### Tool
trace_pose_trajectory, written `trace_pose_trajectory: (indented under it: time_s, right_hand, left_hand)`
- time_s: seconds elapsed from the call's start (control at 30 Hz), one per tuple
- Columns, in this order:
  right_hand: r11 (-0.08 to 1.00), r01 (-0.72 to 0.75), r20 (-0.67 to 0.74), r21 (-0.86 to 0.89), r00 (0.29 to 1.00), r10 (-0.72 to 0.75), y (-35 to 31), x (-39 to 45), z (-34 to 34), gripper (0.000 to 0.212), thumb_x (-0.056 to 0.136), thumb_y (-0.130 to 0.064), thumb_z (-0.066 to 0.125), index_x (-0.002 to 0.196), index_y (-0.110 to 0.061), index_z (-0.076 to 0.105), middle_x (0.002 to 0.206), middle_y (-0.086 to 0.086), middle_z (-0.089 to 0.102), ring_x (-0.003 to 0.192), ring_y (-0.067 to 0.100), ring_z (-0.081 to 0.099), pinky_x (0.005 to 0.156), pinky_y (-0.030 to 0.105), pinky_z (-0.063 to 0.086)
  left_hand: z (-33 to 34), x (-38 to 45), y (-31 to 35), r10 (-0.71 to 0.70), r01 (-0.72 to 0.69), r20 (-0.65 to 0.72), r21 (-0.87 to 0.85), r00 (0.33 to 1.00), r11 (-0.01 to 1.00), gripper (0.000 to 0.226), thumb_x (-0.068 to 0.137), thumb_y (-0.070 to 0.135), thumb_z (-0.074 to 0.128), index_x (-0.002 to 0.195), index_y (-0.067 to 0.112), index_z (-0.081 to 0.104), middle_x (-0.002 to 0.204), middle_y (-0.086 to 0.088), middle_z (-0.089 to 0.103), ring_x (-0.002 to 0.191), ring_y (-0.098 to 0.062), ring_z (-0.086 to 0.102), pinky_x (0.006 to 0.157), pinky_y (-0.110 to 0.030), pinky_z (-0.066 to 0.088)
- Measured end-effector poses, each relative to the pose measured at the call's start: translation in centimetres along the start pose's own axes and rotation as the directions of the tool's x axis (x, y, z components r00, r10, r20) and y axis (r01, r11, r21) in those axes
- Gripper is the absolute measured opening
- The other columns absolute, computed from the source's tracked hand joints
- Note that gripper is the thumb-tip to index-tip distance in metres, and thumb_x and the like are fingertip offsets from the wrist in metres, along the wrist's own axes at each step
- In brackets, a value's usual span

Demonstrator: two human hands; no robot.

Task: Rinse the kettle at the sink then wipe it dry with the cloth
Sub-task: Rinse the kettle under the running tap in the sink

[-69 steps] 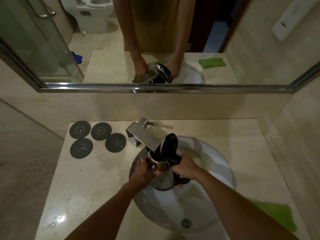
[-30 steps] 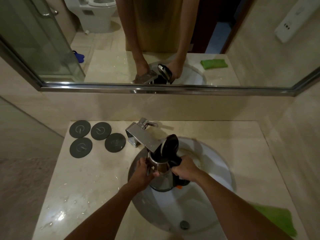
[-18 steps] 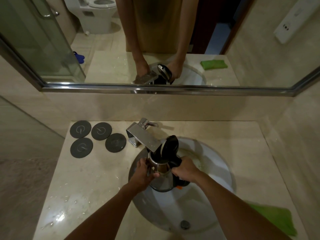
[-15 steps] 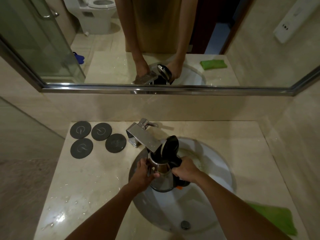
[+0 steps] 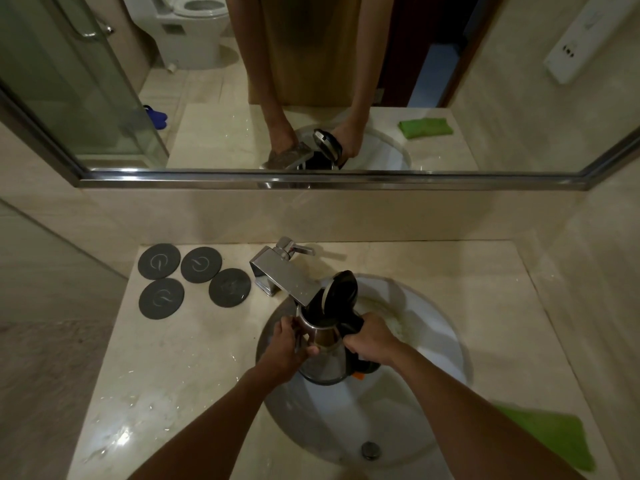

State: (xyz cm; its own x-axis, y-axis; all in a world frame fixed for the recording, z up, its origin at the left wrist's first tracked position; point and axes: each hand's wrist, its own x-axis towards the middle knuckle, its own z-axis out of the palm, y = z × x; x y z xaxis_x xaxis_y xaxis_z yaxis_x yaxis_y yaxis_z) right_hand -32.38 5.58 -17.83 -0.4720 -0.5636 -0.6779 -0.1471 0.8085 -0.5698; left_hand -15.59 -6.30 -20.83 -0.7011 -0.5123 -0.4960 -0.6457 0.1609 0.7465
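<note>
Over the sink (image 5: 433, 327), the steel kettle (image 5: 323, 355) sits under the tap (image 5: 284, 277) with its black lid raised. The left hand (image 5: 285, 348) grips its body; the right hand (image 5: 372, 337) grips its black handle. A green cloth (image 5: 554, 439) lies on the table (image 5: 173, 358) at near right.

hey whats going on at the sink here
A person is holding a steel kettle over the sink basin, its black lid flipped open and its mouth right under the faucet spout. The right hand grips the black handle, while the left hand steadies the body. Whether water is running cannot be told. The green cloth lies untouched on the counter at right, so wiping has not started.
</note>
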Motion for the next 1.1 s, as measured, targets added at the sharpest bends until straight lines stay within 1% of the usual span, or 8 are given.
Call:
trace_pose_trajectory:
  time_s: [0.17, 0.4, 0.57, 0.67, 0.77, 0.87, 1.0, 1.1]
  right_hand:
    - [1.0, 0.002, 0.021, -0.003, 1.0, -0.002, -0.02, 0.09, -0.12, 0.008, 0.072, -0.017, 0.066, 0.074, -0.018, 0.058, 0.07, 0.004, 0.063, 0.066, 0.019, 0.064, 0.062, 0.031, 0.052]
    - [1.0, -0.003, 0.02, -0.012, 1.0, 0.004, -0.15, 0.35, -0.37, 0.008, 0.074, -0.016, 0.066, 0.073, -0.018, 0.058, 0.07, 0.004, 0.063, 0.066, 0.019, 0.064, 0.062, 0.029, 0.05]
    - [1.0, -0.003, 0.009, -0.013, 1.0, 0.003, -0.08, 0.37, -0.28, 0.008, 0.071, -0.016, 0.067, 0.074, -0.016, 0.059, 0.071, 0.006, 0.064, 0.069, 0.021, 0.065, 0.067, 0.034, 0.054]
    - [1.0, -0.019, 0.015, -0.014, 1.0, 0.019, 0.01, 0.41, -0.34, 0.016, 0.064, -0.021, 0.066, 0.076, -0.012, 0.061, 0.073, 0.007, 0.064, 0.069, 0.022, 0.065, 0.069, 0.037, 0.056]
    - [0.999, -0.031, 0.016, -0.011, 0.999, 0.031, 0.14, 0.47, -0.26, 0.017, 0.066, -0.021, 0.067, 0.079, -0.012, 0.061, 0.074, 0.007, 0.064, 0.069, 0.02, 0.065, 0.066, 0.034, 0.055]
    - [0.999, -0.041, 0.026, -0.008, 0.999, 0.042, 0.36, 0.51, -0.18, 0.026, 0.063, -0.024, 0.066, 0.085, -0.01, 0.061, 0.075, 0.007, 0.064, 0.07, 0.021, 0.066, 0.065, 0.034, 0.055]
    - [1.0, -0.027, 0.024, -0.015, 0.999, 0.027, 0.31, 0.46, -0.14, 0.013, 0.069, -0.019, 0.067, 0.078, -0.014, 0.059, 0.072, 0.005, 0.062, 0.067, 0.019, 0.064, 0.061, 0.03, 0.052]
    - [0.999, -0.035, 0.025, -0.009, 0.999, 0.035, 0.23, 0.37, -0.15, 0.014, 0.07, -0.018, 0.067, 0.08, -0.013, 0.059, 0.072, 0.006, 0.063, 0.067, 0.019, 0.064, 0.06, 0.03, 0.051]
  left_hand:
    - [0.02, 0.14, 0.01, -0.007, 0.007, -0.004, -0.013, 1.0, 1.0, 0.074, 0.078, 0.035, 0.074, 0.134, 0.015, 0.03, 0.138, -0.008, 0.031, 0.123, -0.022, 0.041, 0.102, -0.036, 0.041]
    - [0.06, 0.21, 0.05, 0.01, -0.01, 0.003, -0.021, 1.0, 1.0, 0.071, 0.08, 0.033, 0.072, 0.134, 0.015, 0.03, 0.137, -0.009, 0.029, 0.125, -0.025, 0.04, 0.103, -0.035, 0.039]
    - [0.15, 0.26, -0.06, -0.026, 0.026, 0.0, -0.024, 1.0, 0.999, 0.076, 0.077, 0.035, 0.074, 0.135, 0.016, 0.029, 0.139, -0.008, 0.029, 0.127, -0.026, 0.039, 0.106, -0.042, 0.04]
    - [0.3, 0.32, 0.0, -0.035, 0.035, -0.014, -0.012, 0.999, 0.999, 0.073, 0.077, 0.032, 0.075, 0.134, 0.017, 0.03, 0.136, -0.006, 0.031, 0.126, -0.024, 0.039, 0.107, -0.043, 0.04]
    - [0.35, 0.29, -0.04, -0.031, 0.031, -0.018, -0.014, 0.999, 0.999, 0.073, 0.077, 0.031, 0.075, 0.133, 0.016, 0.03, 0.135, -0.006, 0.031, 0.123, -0.022, 0.039, 0.105, -0.041, 0.041]
    - [0.35, 0.18, -0.21, -0.012, 0.011, -0.018, -0.012, 1.0, 1.0, 0.071, 0.077, 0.034, 0.075, 0.131, 0.019, 0.03, 0.133, -0.005, 0.031, 0.123, -0.022, 0.04, 0.104, -0.04, 0.042]
    - [0.41, 0.09, -0.23, 0.003, -0.003, -0.022, -0.006, 1.0, 1.0, 0.073, 0.079, 0.032, 0.073, 0.134, 0.015, 0.028, 0.136, -0.007, 0.031, 0.122, -0.02, 0.04, 0.103, -0.035, 0.041]
    - [0.4, 0.01, -0.25, -0.01, 0.01, -0.018, -0.016, 1.0, 1.0, 0.074, 0.079, 0.031, 0.073, 0.135, 0.016, 0.028, 0.139, -0.007, 0.031, 0.125, -0.023, 0.04, 0.104, -0.037, 0.041]
